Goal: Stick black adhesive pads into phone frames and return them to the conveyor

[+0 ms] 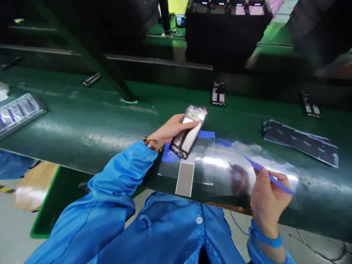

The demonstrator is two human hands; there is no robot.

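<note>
Fingers on phone frame and blue tool

Fingers [189,124] of left hand [170,130] wrap phone frame [189,132], held tilted above surface [90,124]. Right hand [268,200] pinches blue tool [271,176] w/ closed fingers. Clear film sheet [220,165] just beneath both.

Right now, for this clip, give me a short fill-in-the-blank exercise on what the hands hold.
1. The left hand holds a phone frame above the ____ belt.
2. The right hand grips a thin ____ tool.
3. Another phone frame lies on the belt, ____ from both hands.

Missing words: green; blue; apart
</note>
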